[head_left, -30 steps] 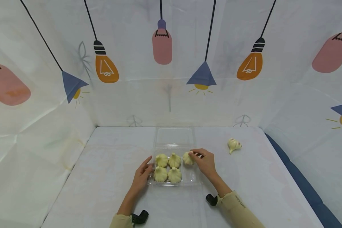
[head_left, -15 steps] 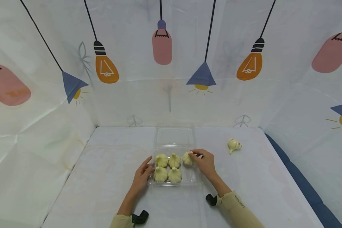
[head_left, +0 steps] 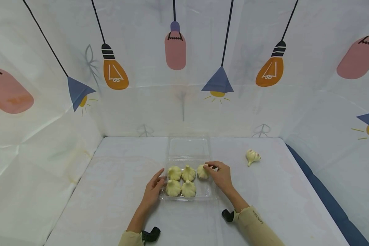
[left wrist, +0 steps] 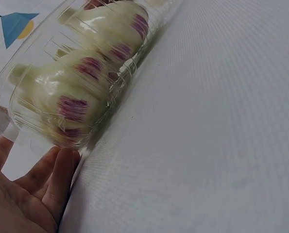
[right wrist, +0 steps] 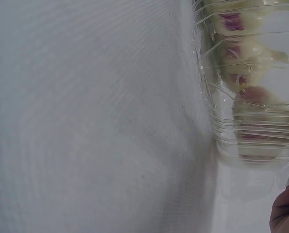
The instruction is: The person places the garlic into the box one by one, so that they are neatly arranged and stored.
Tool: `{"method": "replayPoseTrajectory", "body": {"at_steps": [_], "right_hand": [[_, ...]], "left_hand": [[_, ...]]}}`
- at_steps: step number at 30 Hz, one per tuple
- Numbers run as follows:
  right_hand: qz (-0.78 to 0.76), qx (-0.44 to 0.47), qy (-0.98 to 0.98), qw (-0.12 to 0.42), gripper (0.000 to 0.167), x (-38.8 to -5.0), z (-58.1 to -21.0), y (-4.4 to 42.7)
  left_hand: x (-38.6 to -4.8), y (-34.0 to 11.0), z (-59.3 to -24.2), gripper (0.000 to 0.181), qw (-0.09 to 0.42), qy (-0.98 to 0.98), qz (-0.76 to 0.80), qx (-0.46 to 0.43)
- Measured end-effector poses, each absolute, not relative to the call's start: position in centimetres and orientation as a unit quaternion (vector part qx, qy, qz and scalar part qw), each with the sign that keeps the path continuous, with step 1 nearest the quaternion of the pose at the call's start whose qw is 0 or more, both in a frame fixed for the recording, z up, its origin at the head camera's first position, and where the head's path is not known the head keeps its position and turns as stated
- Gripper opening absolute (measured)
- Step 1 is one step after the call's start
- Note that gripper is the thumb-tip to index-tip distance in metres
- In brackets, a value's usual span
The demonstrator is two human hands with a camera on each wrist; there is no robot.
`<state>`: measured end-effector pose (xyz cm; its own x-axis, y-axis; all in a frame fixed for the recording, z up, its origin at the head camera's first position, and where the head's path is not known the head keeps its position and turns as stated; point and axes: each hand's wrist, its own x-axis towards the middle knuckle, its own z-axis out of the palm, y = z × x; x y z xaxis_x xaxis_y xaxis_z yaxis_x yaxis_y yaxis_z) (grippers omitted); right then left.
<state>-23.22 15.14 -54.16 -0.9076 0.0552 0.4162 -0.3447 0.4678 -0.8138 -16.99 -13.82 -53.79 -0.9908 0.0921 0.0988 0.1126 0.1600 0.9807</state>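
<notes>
- The left hand [head_left: 152, 191] rests against the left wall of a clear plastic container [head_left: 204, 192], its fingers apart and only touching.
- The left wrist view adds what the head view hides: fingers at the container's lower corner, and streaky purple patches on plump, waxy-looking sides behind thin, glossy, creased plastic.
- From above, four garlic bulbs [head_left: 188, 189] inside show only pale, fluted tops with stubby stems, packed two by two in the left part.
- Behind them the transparent, rectangular lid [head_left: 188, 147] lies folded back.
- A fifth bulb [head_left: 202, 173] is at the container's back right; the right hand [head_left: 221, 174] has its fingertips together, clamped on the top. Whether it touches the floor beneath, I cannot tell.
- The right wrist view catches just a corner of that hand, but reveals ribbed walls and the white cover's [head_left: 120, 177] fine weave.
- Farthest right, well apart, a lone bulb [head_left: 252, 157] lies tipped over, blushed pink.
</notes>
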Motion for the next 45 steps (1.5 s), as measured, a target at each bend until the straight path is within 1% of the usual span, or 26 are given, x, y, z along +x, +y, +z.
{"method": "replayPoseTrajectory", "body": {"at_steps": [8,17,38,45], "right_hand": [[0.504,0.091,-0.836,0.196,0.014,-23.23,-54.17,15.15],[0.501,0.105,-0.835,0.204,0.016,-23.36,-54.40,15.18],[0.489,0.096,-0.845,0.193,0.017,-23.54,-54.61,15.05],[0.487,0.098,-0.845,0.196,0.020,-23.63,-54.71,15.10]], "left_hand": [[-16.98,-13.84,-53.83,0.044,0.004,-0.759,-0.648,-0.065],[-17.02,-13.82,-53.83,0.044,0.005,-0.760,-0.647,-0.063],[-16.91,-13.76,-53.50,0.044,0.006,-0.762,-0.645,-0.061],[-16.98,-13.72,-53.63,0.043,0.004,-0.761,-0.646,-0.058]]}}
